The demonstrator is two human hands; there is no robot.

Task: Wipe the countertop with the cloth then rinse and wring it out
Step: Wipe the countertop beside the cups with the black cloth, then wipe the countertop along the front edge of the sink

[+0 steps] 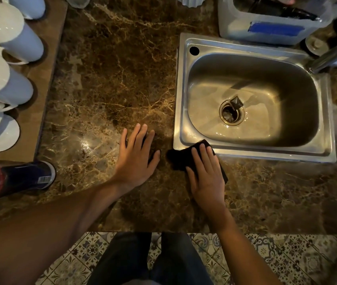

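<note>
Cloth lies on countertop w/ one corner over sink rim. Your right hand presses it flat, fingers spread; left hand rests open, empty. Keep even pressure, overlap strokes twd sink.

White mugs on a wooden board at left, plastic tub behind, patterned floor tiles below.

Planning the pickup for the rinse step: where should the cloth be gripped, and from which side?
Probably the far left edge of the cloth. It lies flat on the countertop under the right hand, and that dark flap sticks out past the fingers. Come from the left and pinch the flap; the sink rim crowds the right.
</note>
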